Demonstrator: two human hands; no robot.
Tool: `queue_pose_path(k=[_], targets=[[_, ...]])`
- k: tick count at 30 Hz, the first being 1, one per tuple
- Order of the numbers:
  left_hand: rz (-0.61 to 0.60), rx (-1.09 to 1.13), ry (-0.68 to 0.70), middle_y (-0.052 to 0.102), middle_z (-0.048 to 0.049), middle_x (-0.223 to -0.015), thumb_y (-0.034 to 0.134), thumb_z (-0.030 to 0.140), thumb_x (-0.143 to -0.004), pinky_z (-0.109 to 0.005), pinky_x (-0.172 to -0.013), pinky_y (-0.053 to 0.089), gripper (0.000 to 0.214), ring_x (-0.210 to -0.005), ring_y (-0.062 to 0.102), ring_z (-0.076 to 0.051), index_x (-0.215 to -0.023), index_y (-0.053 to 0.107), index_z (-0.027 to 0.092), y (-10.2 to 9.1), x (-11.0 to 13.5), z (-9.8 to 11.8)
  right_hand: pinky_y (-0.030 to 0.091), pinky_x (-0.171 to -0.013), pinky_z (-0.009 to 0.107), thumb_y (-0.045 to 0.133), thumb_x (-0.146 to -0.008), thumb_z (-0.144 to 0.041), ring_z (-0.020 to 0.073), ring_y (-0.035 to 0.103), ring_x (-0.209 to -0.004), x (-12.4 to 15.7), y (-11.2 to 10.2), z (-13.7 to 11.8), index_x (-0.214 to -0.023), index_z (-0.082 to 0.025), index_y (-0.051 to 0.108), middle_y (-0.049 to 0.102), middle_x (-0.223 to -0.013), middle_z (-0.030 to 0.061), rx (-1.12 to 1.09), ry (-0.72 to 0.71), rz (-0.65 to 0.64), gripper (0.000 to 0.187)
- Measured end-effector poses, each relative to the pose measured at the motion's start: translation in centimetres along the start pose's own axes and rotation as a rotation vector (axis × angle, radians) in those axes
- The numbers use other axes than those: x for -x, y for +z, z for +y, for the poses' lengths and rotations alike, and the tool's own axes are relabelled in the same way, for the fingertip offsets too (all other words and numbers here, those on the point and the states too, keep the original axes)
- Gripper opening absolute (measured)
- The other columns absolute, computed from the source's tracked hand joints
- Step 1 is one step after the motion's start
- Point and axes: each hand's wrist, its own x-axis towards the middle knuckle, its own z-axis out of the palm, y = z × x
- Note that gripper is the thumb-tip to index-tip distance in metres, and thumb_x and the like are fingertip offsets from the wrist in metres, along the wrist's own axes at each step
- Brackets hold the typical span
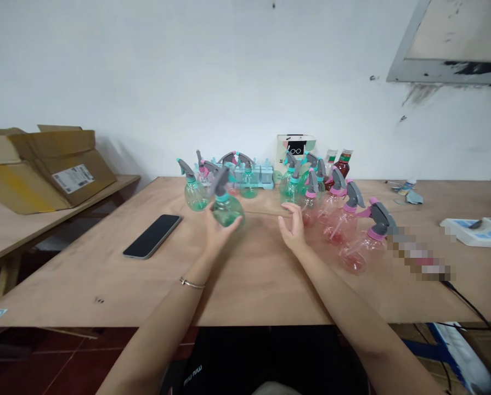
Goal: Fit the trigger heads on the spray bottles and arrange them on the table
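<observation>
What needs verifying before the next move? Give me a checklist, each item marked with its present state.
1. Left hand has hold of the green spray bottle: ok.
2. That bottle's spray head is uppermost: ok.
3. That bottle's spray head is screwed tight: cannot tell, it is motion-blurred.
4. Right hand is free: ok, open and holding nothing.
5. Right hand is well clear of the nearest pink spray bottle: not ok, it is close beside it.
6. Phone is out from under both hands: ok, it lies flat to the left of them.
</observation>
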Motion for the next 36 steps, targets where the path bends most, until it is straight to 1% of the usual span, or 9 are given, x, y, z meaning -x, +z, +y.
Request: queue_pose_path(k=[5,9,14,17,22,26,30,32,36], targets=[[-0.170,0.014,0.181,0.052,-0.0101,-0.113,0.084,0.041,-0.061,-0.045,-0.091,0.049,0.076,-0.107,0.056,-0.028,-0.120,0.042,0.018,2.8,4.3,4.3,0.040,-0.107,0.050,0.060,-0.084,-0.047,0.0288,0.046,-0.130,0.0,1.4,-1.6,-0.144,-0.023,0.032,0.044,-0.142,0.0156,-0.200,0.121,-0.073,0.070],[-0.211,-0.017,0.280,0.049,-0.0090,-0.112,0.083,0.035,-0.062,-0.046,-0.091,0.048,0.079,-0.106,0.054,-0.027,-0.125,0.038,0.020,3.2,6.0,5.5,0.037,-0.111,0.048,0.071,-0.073,-0.053,0.0291,0.037,-0.139,-0.3,2.0,-3.7,-0.152,-0.027,0.012,0.026,-0.155,0.0148,-0.368,0.278,-0.010,0.102],[-0.225,0.026,0.323,0.049,-0.0120,-0.117,0.076,0.046,-0.070,-0.047,-0.094,0.045,0.077,-0.110,0.051,-0.028,-0.131,0.036,0.019,3.0,6.1,5.2,0.037,-0.112,0.047,0.070,-0.074,-0.046,0.0262,0.043,-0.136,-1.7,2.3,-5.0,-0.148,-0.025,0.027,0.034,-0.152,0.0137,-0.443,0.468,0.028,0.088],[-0.277,0.219,0.317,0.049,-0.0132,-0.118,0.057,0.062,-0.080,-0.046,-0.094,0.045,0.072,-0.110,0.052,-0.028,-0.134,0.035,0.019,3.2,5.8,4.3,0.033,-0.114,0.046,0.073,-0.069,-0.041,0.0264,0.042,-0.136,-2.7,1.7,-4.5,-0.139,-0.021,0.042,0.044,-0.145,0.0136,-0.459,0.508,0.052,0.079],[-0.027,0.317,-0.094,0.052,-0.0129,-0.116,0.021,0.057,-0.095,-0.044,-0.096,0.045,0.052,-0.110,0.055,-0.025,-0.124,0.041,0.019,4.0,4.4,1.5,0.039,-0.110,0.047,0.068,-0.067,-0.033,0.0260,0.059,-0.117,-4.2,0.0,-4.2,-0.113,-0.023,0.061,0.068,-0.115,0.0073,-0.842,0.601,-0.108,0.047],[-0.335,-0.156,-0.250,0.047,-0.0192,-0.136,0.040,0.055,-0.091,-0.049,-0.110,0.032,0.057,-0.132,0.042,-0.031,-0.130,0.042,0.014,3.8,3.4,0.1,0.049,-0.100,0.046,0.062,-0.064,-0.034,0.0266,0.064,-0.109,-4.6,-0.7,-5.2,-0.103,-0.023,0.063,0.072,-0.095,0.0055,-1.171,0.779,-0.228,0.041],[-0.749,-0.573,-0.101,0.020,-0.0170,-0.159,0.045,0.058,-0.089,-0.054,-0.118,0.006,0.076,-0.149,0.004,-0.035,-0.147,0.029,0.012,3.3,3.6,0.9,0.053,-0.093,0.044,0.062,-0.069,-0.043,0.0259,0.065,-0.105,-4.4,-0.6,-5.7,-0.098,-0.023,0.062,0.072,-0.090,0.0048,-1.269,0.906,-0.298,0.035],[-0.915,-0.652,-0.024,0.016,-0.0111,-0.161,0.037,0.058,-0.092,-0.054,-0.119,0.002,0.072,-0.149,0.001,-0.031,-0.151,0.027,0.017,3.2,3.8,1.5,0.055,-0.089,0.043,0.063,-0.070,-0.045,0.0260,0.066,-0.102,-4.1,-0.3,-5.6,-0.095,-0.023,0.062,0.072,-0.088,0.0049,-1.277,0.954,-0.297,0.034],[-1.013,-0.723,0.009,0.016,-0.0098,-0.161,0.028,0.058,-0.094,-0.054,-0.119,0.006,0.071,-0.150,0.006,-0.028,-0.152,0.025,0.017,3.1,3.7,2.1,0.057,-0.082,0.042,0.065,-0.070,-0.045,0.0260,0.068,-0.093,-3.6,0.3,-5.2,-0.092,-0.021,0.062,0.072,-0.081,0.0045,-1.276,1.026,-0.324,0.032]])
